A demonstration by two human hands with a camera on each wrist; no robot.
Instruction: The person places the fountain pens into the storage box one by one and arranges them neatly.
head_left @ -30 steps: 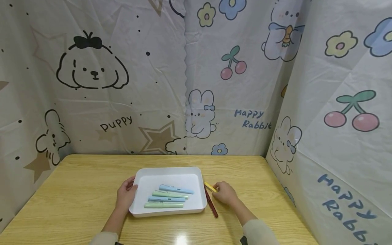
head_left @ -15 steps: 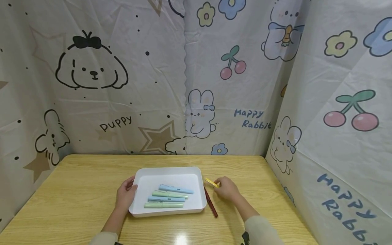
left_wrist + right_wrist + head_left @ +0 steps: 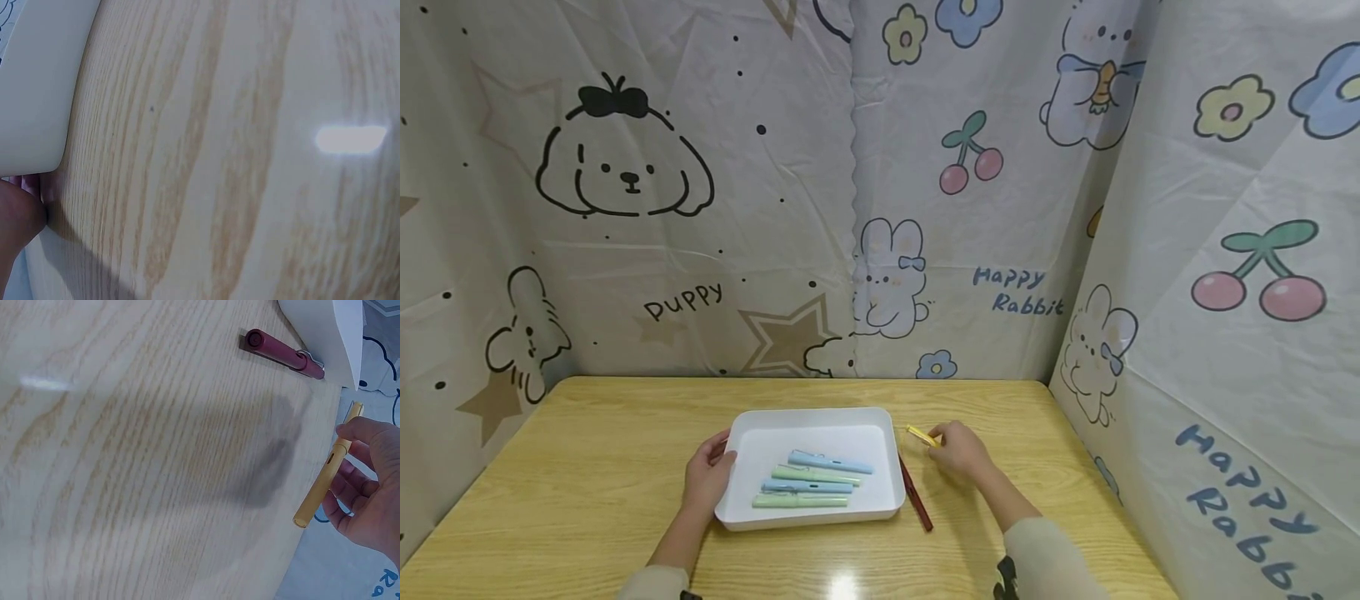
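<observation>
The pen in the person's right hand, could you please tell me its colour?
The pen is yellow; it shows best in the right wrist view.

the head camera faces forward and down; both wrist cameras, much closer, share its table (image 3: 610, 467).

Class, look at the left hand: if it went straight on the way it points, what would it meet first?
The white tray; the left hand seems to be touching its left side. Part of the hand is hidden, so its exact line is unclear.
</observation>
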